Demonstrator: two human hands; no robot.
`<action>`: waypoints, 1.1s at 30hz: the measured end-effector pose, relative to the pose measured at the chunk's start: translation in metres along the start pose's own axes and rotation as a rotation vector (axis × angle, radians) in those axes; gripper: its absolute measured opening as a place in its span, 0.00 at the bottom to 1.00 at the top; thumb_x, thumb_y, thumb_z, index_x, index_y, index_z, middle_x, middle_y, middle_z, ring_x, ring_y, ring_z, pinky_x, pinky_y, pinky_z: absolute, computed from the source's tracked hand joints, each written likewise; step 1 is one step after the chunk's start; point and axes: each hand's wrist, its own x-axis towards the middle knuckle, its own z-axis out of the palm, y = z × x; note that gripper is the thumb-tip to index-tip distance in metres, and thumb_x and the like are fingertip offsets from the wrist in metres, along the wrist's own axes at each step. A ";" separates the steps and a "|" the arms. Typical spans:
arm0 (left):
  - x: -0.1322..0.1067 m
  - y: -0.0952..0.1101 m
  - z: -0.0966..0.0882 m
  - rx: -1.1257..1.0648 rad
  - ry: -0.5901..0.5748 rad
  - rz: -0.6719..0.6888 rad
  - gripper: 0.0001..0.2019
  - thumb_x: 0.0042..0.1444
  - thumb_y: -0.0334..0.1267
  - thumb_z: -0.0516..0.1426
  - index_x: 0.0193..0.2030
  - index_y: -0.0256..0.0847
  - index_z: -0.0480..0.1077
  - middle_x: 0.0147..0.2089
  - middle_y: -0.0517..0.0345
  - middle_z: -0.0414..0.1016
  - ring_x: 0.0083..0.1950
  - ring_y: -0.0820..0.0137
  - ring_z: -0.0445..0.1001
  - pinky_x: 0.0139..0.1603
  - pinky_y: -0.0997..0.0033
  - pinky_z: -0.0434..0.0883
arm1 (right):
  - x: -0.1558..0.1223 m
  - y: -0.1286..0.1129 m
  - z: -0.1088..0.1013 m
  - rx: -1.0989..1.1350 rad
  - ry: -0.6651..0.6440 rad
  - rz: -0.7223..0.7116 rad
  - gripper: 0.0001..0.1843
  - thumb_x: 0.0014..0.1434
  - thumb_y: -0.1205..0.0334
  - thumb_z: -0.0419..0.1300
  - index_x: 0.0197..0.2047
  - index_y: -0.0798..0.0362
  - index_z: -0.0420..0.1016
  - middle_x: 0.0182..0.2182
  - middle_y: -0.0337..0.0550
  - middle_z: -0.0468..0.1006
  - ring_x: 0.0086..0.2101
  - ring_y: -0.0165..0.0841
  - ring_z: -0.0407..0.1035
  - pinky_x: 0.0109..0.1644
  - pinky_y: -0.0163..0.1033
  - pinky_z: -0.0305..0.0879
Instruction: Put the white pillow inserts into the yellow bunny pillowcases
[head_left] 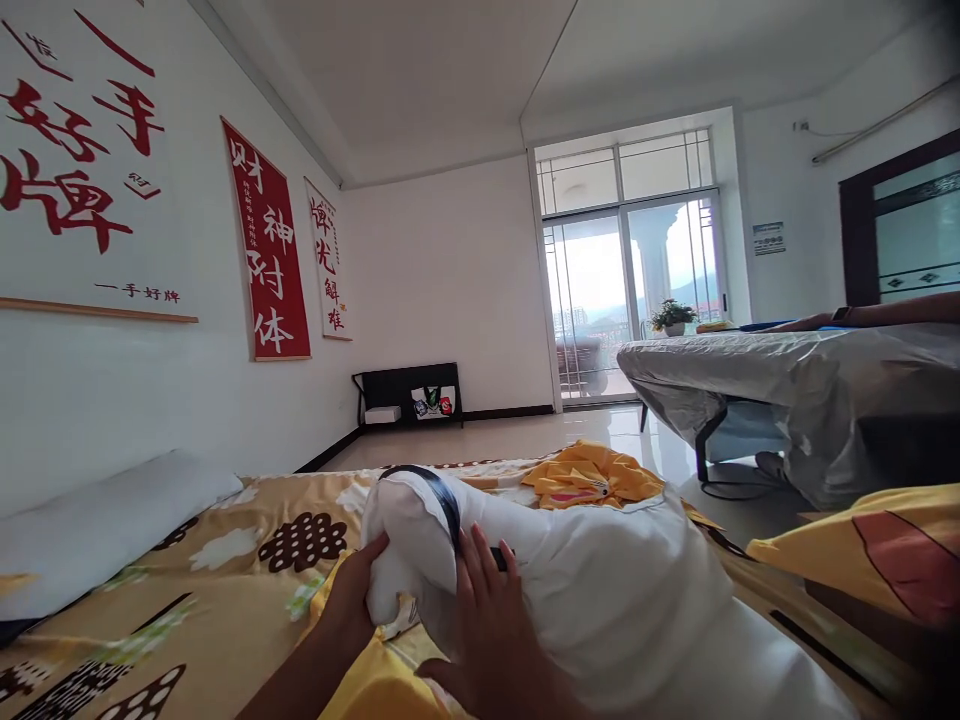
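Written large in Chinese brush characters, red and white.
Reads 一手好牌 in red on the white scroll (86,160), with 发 in a small outline at upper left and the phrase repeated small along the bottom; reads 财神附体 in white on the red scroll (264,250), beside smaller, unclear lettering; shows 牌, 解 and 难 in red on the narrow scroll (328,260), unclear in second place. Too small to read on the notice (769,239).

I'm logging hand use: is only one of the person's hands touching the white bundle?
No, the left hand is at the folded end of the white bundle, and the right hand lies on it beside the black band.
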 end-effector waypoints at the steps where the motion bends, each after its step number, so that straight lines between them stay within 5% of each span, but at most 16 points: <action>1: -0.003 -0.003 0.004 -0.023 -0.001 -0.021 0.16 0.57 0.33 0.56 0.52 0.30 0.69 0.34 0.46 0.81 0.34 0.58 0.80 0.32 0.64 0.77 | -0.004 -0.003 0.004 -0.027 -0.022 0.007 0.45 0.51 0.37 0.58 0.59 0.66 0.62 0.61 0.65 0.62 0.64 0.56 0.44 0.64 0.60 0.32; 4: -0.015 -0.005 0.018 -0.075 -0.003 -0.044 0.16 0.58 0.29 0.54 0.53 0.30 0.68 0.36 0.46 0.80 0.36 0.59 0.80 0.34 0.65 0.77 | -0.012 -0.007 0.020 -0.089 -0.030 0.076 0.45 0.50 0.39 0.61 0.58 0.67 0.61 0.60 0.71 0.61 0.63 0.58 0.46 0.63 0.62 0.34; 9: -0.030 0.006 0.032 -0.103 -0.089 -0.032 0.13 0.59 0.26 0.53 0.51 0.29 0.68 0.33 0.49 0.79 0.32 0.64 0.79 0.32 0.69 0.76 | -0.006 -0.003 0.034 -0.069 0.148 0.197 0.23 0.52 0.64 0.58 0.51 0.61 0.64 0.50 0.64 0.72 0.54 0.51 0.60 0.60 0.59 0.44; 15: -0.043 0.032 0.024 -0.008 -0.239 0.066 0.03 0.57 0.26 0.55 0.38 0.31 0.69 0.24 0.57 0.74 0.22 0.72 0.72 0.21 0.76 0.70 | 0.040 0.024 -0.004 0.057 0.165 0.317 0.21 0.39 0.77 0.51 0.38 0.52 0.62 0.37 0.48 0.72 0.39 0.41 0.63 0.48 0.48 0.57; 18: -0.050 0.034 0.020 0.045 -0.383 0.106 0.09 0.58 0.39 0.57 0.34 0.34 0.68 0.23 0.56 0.74 0.20 0.70 0.72 0.18 0.76 0.67 | 0.070 0.046 -0.028 0.100 0.079 0.329 0.20 0.34 0.75 0.52 0.34 0.50 0.59 0.33 0.45 0.70 0.37 0.40 0.61 0.43 0.44 0.57; 21: -0.047 0.016 0.014 0.164 -0.605 0.130 0.21 0.56 0.57 0.54 0.33 0.37 0.68 0.27 0.49 0.78 0.23 0.64 0.76 0.19 0.73 0.66 | 0.100 0.072 -0.052 0.071 -0.052 0.328 0.18 0.35 0.74 0.52 0.33 0.50 0.59 0.33 0.44 0.70 0.38 0.40 0.62 0.42 0.42 0.56; 23: -0.042 -0.008 0.006 0.398 -0.705 0.148 0.22 0.54 0.58 0.55 0.32 0.37 0.70 0.32 0.46 0.79 0.30 0.60 0.78 0.24 0.71 0.68 | 0.121 0.087 -0.070 0.011 -0.164 0.304 0.18 0.36 0.74 0.52 0.34 0.51 0.60 0.34 0.45 0.71 0.39 0.41 0.62 0.42 0.42 0.55; 25: -0.036 -0.038 -0.005 0.739 -0.725 0.245 0.18 0.54 0.54 0.58 0.36 0.39 0.75 0.41 0.45 0.80 0.41 0.57 0.78 0.38 0.65 0.72 | 0.144 0.097 -0.087 -0.055 -0.280 0.250 0.18 0.37 0.74 0.53 0.35 0.52 0.61 0.35 0.45 0.71 0.40 0.41 0.63 0.43 0.41 0.54; 27: -0.031 -0.066 -0.015 1.023 -0.747 0.375 0.17 0.54 0.49 0.59 0.47 0.44 0.75 0.54 0.46 0.75 0.56 0.53 0.71 0.57 0.56 0.65 | 0.164 0.102 -0.100 -0.119 -0.384 0.187 0.17 0.39 0.73 0.53 0.36 0.53 0.62 0.35 0.45 0.71 0.41 0.41 0.63 0.44 0.42 0.53; 30: -0.027 -0.097 -0.023 1.222 -0.848 0.403 0.27 0.56 0.50 0.57 0.61 0.47 0.65 0.65 0.46 0.63 0.67 0.50 0.58 0.68 0.45 0.48 | 0.184 0.100 -0.102 -0.186 -0.530 0.086 0.16 0.42 0.73 0.54 0.37 0.55 0.63 0.36 0.45 0.71 0.42 0.42 0.64 0.45 0.42 0.52; 33: -0.025 -0.111 -0.021 1.325 -0.896 0.427 0.27 0.58 0.50 0.54 0.62 0.42 0.64 0.63 0.41 0.66 0.64 0.48 0.63 0.65 0.45 0.55 | 0.180 0.093 -0.082 -0.205 -0.672 -0.006 0.16 0.44 0.73 0.56 0.39 0.55 0.65 0.37 0.45 0.72 0.43 0.41 0.64 0.48 0.43 0.52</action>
